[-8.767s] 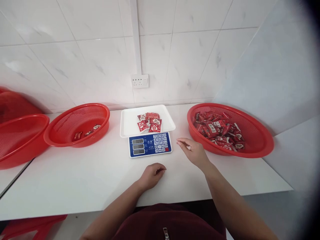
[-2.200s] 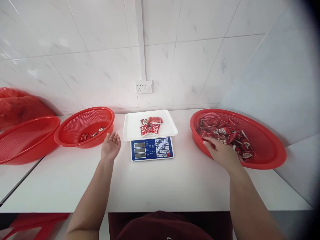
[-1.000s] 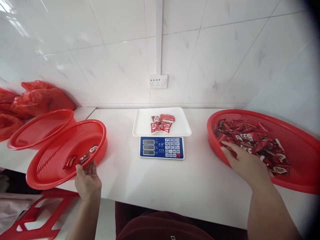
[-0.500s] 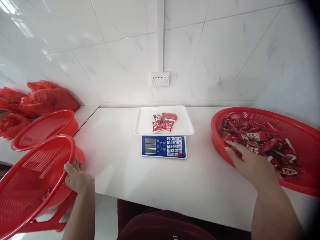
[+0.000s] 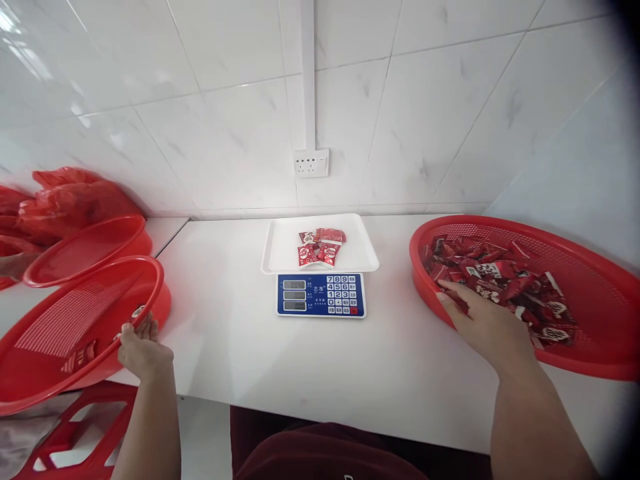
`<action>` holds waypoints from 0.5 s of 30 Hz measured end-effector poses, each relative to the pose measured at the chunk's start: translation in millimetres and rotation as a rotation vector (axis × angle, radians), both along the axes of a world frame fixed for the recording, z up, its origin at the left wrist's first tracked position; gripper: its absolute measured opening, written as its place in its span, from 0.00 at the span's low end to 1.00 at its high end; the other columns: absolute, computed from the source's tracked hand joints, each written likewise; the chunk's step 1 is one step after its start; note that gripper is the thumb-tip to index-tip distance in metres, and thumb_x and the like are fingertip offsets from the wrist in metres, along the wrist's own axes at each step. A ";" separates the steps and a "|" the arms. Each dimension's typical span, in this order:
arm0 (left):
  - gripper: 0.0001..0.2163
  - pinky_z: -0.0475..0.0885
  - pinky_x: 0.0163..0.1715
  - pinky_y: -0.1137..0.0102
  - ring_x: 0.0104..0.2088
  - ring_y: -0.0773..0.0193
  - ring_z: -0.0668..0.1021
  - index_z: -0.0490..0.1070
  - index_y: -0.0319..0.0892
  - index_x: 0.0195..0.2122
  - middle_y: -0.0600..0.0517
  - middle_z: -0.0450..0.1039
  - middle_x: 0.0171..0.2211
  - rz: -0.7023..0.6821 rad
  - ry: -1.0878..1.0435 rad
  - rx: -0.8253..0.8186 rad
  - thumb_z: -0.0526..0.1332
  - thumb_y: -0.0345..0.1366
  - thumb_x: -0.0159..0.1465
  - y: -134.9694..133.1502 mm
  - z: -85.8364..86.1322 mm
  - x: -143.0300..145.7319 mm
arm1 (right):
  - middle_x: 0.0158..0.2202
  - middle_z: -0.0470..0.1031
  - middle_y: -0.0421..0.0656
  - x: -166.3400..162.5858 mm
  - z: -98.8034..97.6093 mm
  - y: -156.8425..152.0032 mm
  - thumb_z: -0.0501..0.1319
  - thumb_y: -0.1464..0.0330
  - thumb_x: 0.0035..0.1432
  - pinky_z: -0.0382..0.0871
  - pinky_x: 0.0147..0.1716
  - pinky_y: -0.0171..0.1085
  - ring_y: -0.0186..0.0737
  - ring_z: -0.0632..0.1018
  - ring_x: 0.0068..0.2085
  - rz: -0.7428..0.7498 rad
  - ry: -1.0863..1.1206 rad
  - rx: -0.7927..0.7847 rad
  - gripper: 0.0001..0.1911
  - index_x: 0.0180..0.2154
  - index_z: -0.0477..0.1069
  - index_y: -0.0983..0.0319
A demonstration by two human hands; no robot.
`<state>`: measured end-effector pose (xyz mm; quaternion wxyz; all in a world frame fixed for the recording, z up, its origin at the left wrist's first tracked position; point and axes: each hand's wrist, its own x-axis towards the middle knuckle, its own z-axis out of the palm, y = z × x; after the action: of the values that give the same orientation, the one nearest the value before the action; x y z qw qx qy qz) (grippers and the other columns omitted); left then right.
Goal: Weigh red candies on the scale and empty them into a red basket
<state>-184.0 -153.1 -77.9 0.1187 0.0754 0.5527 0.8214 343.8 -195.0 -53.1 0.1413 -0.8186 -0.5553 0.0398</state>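
Observation:
My left hand (image 5: pixel 140 347) is closed on the rim of a red mesh basket (image 5: pixel 60 320) that hangs past the table's left front edge, tilted, with a few red packets inside. My right hand (image 5: pixel 483 323) rests over the near rim of the big red basket (image 5: pixel 595 293) at the right, fingers lying on the heap of red candy packets (image 5: pixel 500 277). In the middle a blue and white scale (image 5: pixel 321 293) carries a white tray (image 5: pixel 285 250) with several red packets (image 5: pixel 320 247).
Another red basket (image 5: pixel 85 247) sits at the far left on a second surface, with red plastic bags (image 5: pixel 70 200) behind it. A red stool (image 5: pixel 80 433) stands below the table's left edge. A wall socket (image 5: pixel 311 163) is above the scale.
My left hand reached the left basket and pulled it off the table's left front edge; it now sits a little higher than half a second ago. My right hand stayed on the right basket.

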 end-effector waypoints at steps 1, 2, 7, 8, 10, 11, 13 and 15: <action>0.11 0.72 0.37 0.72 0.30 0.69 0.75 0.65 0.35 0.25 0.53 0.69 0.24 0.020 -0.008 0.028 0.49 0.31 0.62 -0.3 0.7 -0.2 | 0.38 0.77 0.42 0.0 -0.8 -0.2 0.37 0.50 0.56 0.66 0.29 0.46 0.55 0.76 0.38 0.002 -0.002 0.014 0.29 0.50 0.64 0.52; 0.11 0.73 0.37 0.72 0.29 0.69 0.74 0.65 0.35 0.25 0.54 0.68 0.23 0.035 -0.017 0.057 0.49 0.31 0.62 -0.2 1.3 0.3 | 0.38 0.77 0.42 -0.1 -1.4 -0.3 0.37 0.49 0.55 0.65 0.29 0.46 0.55 0.76 0.38 0.002 0.002 0.021 0.29 0.49 0.64 0.51; 0.11 0.71 0.40 0.73 0.30 0.70 0.74 0.65 0.34 0.27 0.53 0.67 0.26 0.036 -0.011 0.062 0.49 0.32 0.62 7.2 -1.3 10.1 | 0.37 0.77 0.43 -1.8 0.7 -1.0 0.39 0.49 0.55 0.65 0.29 0.46 0.56 0.76 0.37 -0.013 0.031 0.023 0.28 0.49 0.65 0.53; 0.11 0.71 0.42 0.74 0.32 0.70 0.74 0.64 0.35 0.27 0.52 0.67 0.27 0.026 0.007 0.042 0.47 0.33 0.63 9.1 -3.0 10.6 | 0.37 0.77 0.43 -2.2 1.6 -1.2 0.40 0.50 0.55 0.65 0.29 0.46 0.55 0.76 0.37 -0.011 0.033 0.016 0.28 0.49 0.65 0.53; 0.11 0.69 0.45 0.74 0.37 0.69 0.74 0.61 0.36 0.29 0.52 0.66 0.30 0.027 0.039 -0.004 0.45 0.34 0.64 11.3 -6.9 5.9 | 0.39 0.77 0.43 -2.9 3.2 -1.3 0.40 0.51 0.56 0.65 0.30 0.46 0.53 0.76 0.37 -0.013 0.029 0.003 0.27 0.49 0.65 0.53; 0.11 0.69 0.45 0.74 0.39 0.69 0.74 0.60 0.37 0.29 0.52 0.66 0.32 0.037 0.042 -0.017 0.44 0.34 0.65 11.5 -9.0 0.4 | 0.40 0.76 0.43 -3.0 3.8 -1.2 0.40 0.51 0.57 0.66 0.31 0.45 0.53 0.76 0.37 -0.014 0.026 -0.006 0.26 0.50 0.64 0.52; 0.10 0.69 0.45 0.74 0.43 0.70 0.73 0.59 0.39 0.31 0.52 0.67 0.37 0.025 0.010 -0.010 0.43 0.35 0.66 10.2 -12.8 -15.1 | 0.40 0.76 0.42 -2.7 4.4 -0.6 0.41 0.52 0.57 0.66 0.32 0.44 0.51 0.76 0.38 -0.022 0.027 -0.033 0.26 0.50 0.64 0.52; 0.09 0.71 0.42 0.74 0.43 0.70 0.74 0.59 0.42 0.34 0.53 0.67 0.40 -0.072 -0.049 -0.008 0.44 0.37 0.66 8.8 -15.7 -30.3 | 0.40 0.77 0.42 -1.8 4.5 0.7 0.42 0.52 0.56 0.67 0.31 0.43 0.50 0.76 0.37 -0.038 0.030 -0.059 0.26 0.51 0.64 0.52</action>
<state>-214.4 -144.3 -93.7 0.1621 0.0747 0.5499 0.8160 342.0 -194.3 -48.6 0.1263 -0.8320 -0.5361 0.0658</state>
